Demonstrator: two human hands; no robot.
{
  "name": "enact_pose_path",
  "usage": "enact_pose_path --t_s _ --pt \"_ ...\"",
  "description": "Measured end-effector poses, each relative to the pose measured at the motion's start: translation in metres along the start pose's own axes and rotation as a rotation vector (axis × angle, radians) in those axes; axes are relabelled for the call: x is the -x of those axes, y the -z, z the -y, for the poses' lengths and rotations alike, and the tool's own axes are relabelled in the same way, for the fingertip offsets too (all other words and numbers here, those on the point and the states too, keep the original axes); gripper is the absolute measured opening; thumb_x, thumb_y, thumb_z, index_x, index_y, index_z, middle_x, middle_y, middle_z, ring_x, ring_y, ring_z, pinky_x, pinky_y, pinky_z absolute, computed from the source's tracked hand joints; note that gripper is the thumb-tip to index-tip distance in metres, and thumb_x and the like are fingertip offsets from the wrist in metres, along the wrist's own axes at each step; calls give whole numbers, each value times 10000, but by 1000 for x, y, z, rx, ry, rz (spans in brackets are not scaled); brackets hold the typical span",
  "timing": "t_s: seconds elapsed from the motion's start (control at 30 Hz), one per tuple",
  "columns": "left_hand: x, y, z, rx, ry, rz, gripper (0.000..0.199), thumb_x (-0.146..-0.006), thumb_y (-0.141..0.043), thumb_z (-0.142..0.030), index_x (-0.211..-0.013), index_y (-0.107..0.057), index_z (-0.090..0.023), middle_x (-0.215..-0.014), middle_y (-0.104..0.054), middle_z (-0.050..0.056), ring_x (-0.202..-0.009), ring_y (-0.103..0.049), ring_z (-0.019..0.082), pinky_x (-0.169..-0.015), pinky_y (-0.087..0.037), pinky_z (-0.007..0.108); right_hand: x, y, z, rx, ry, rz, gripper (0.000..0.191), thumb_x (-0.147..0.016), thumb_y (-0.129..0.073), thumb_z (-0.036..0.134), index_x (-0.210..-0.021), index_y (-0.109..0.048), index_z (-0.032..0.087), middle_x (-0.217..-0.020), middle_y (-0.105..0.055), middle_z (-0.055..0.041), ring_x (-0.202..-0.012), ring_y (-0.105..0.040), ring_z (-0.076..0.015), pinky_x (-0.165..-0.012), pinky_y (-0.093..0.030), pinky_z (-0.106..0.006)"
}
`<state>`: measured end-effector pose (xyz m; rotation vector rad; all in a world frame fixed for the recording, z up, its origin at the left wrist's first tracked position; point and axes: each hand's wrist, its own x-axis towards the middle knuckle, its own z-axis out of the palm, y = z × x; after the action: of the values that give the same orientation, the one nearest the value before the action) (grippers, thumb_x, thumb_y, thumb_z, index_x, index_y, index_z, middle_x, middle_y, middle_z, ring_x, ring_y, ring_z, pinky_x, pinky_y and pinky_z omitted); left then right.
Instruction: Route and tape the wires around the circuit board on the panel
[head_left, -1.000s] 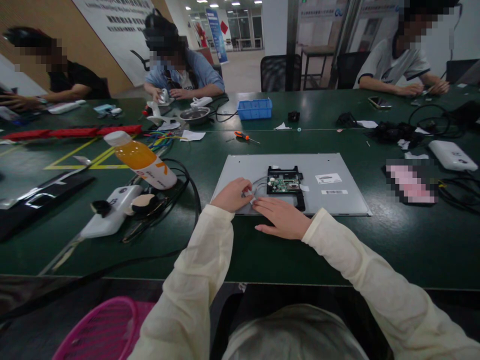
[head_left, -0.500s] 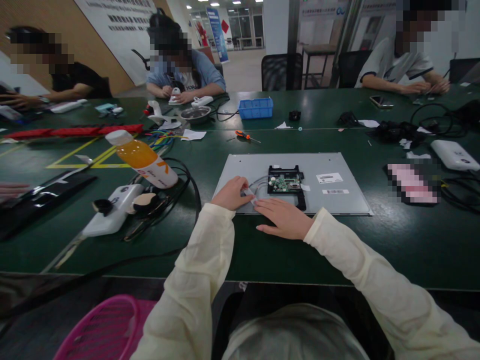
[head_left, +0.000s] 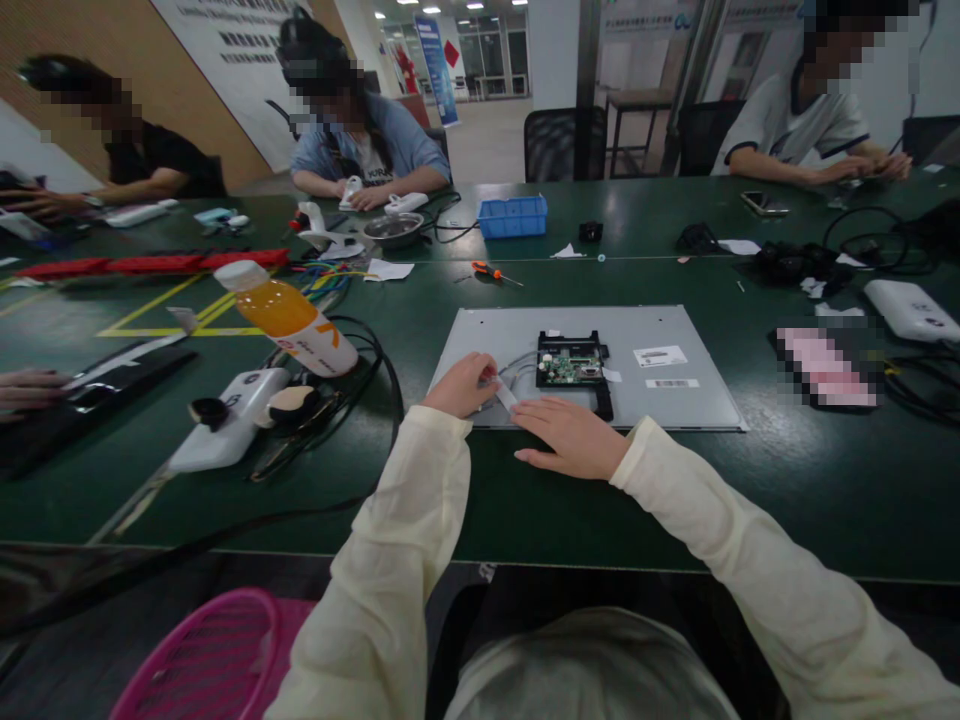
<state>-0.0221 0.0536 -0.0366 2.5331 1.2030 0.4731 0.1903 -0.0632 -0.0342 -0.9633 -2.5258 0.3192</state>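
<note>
A flat grey metal panel (head_left: 697, 402) lies on the green table in front of me. On it sits a black frame with a green circuit board (head_left: 562, 367), and thin grey cables (head_left: 519, 364) run left from the board. My left hand (head_left: 463, 385) is over the panel's left part, its fingers pinched on a small strip of whitish tape (head_left: 505, 396). My right hand (head_left: 574, 436) lies at the panel's front edge, fingers stretched out, the fingertips touching or very near the strip's right end. White labels (head_left: 660, 356) are on the panel's right side.
Left of the panel stand a bottle of orange drink (head_left: 289, 318) and a white power bank (head_left: 225, 420) with cables. An orange screwdriver (head_left: 487, 270) and a blue basket (head_left: 512, 216) lie beyond. At right is a pink phone (head_left: 825, 366). Several people sit around the table.
My left fingers have lifted slightly off the strip's right part, and more of the strip shows between my hands. At far left, another person's hand has shifted onto the black package.
</note>
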Motion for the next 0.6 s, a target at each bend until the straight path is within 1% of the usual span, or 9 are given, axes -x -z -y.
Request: enact_pose_path --t_s 0.2,0.33,0.4,0.53,0.6 --pt "-1 0 0 -9 -7 -12 71 -770 -491 -201 -833 -518 -186 -813 -527 21 -761 -547 160 -735 -446 299 0 0 0 2 15 -24 493 -912 -398 469 -1268 -501 144 -1302 -543 -132 -1231 -475 -236 -1051 -356 -431" --pt "-1 2 -5 -64 -21 -23 74 -776 -468 -169 -823 -524 -187 -803 -529 20 -734 -541 154 -717 -444 294 1 2 0 1 17 -46 463 -920 -399 438 -1241 -524 129 -1269 -567 -139 -1212 -491 -231 -1045 -366 -418" --pt "-1 3 -10 -70 -33 -65 82 -785 -460 -163 -826 -526 -189 -804 -530 16 -731 -542 148 -720 -444 290 1 3 -1 9 10 -64 448 -923 -402 423 -1238 -527 131 -1267 -568 -138 -1212 -491 -228 -1044 -368 -414" --pt "-1 10 -20 -36 -80 -197 81 -799 -455 -162 -821 -531 -181 -805 -534 10 -736 -543 132 -730 -434 273 2 7 -6 21 -31 -128 413 -926 -406 388 -1233 -533 144 -1247 -583 -123 -1198 -502 -221 -1031 -385 -419" --pt "-1 14 -25 -20 -97 -217 86 -809 -458 -179 -831 -541 -178 -798 -540 6 -717 -537 123 -708 -428 260 4 11 -11 34 -78 -185 387 -926 -406 357 -1222 -545 149 -1227 -596 -116 -1189 -507 -221 -1024 -392 -420"
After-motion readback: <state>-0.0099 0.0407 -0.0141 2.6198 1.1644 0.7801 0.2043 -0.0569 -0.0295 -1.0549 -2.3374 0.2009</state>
